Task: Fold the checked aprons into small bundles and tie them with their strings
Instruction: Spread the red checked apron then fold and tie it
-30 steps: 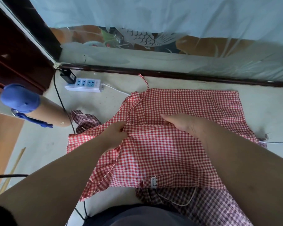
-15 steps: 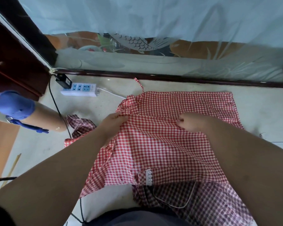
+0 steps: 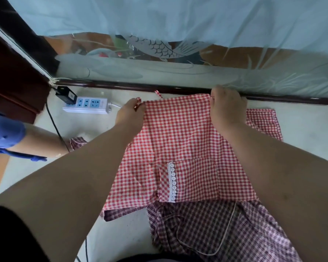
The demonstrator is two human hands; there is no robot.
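Observation:
A red-and-white checked apron (image 3: 180,140) lies spread on the pale floor, folded over so that its lace-trimmed pocket (image 3: 189,182) faces up. My left hand (image 3: 130,114) pinches the far left corner of the folded layer. The far right corner is gripped by my right hand (image 3: 225,108), close to the dark wooden sill. A thin apron string (image 3: 158,93) pokes out beyond the far edge between the hands. A second, darker maroon checked apron (image 3: 206,227) lies crumpled near me, partly under the red one.
A white power strip (image 3: 87,105) with a black plug and cable sits on the floor at the left. A cardboard tube with a blue cap (image 3: 6,132) lies further left. A curtain and glass panel (image 3: 178,53) stand right behind the sill.
Both hands have carried the apron's folded edge away from me, from the middle of the cloth to its far edge. The pocket has come into view.

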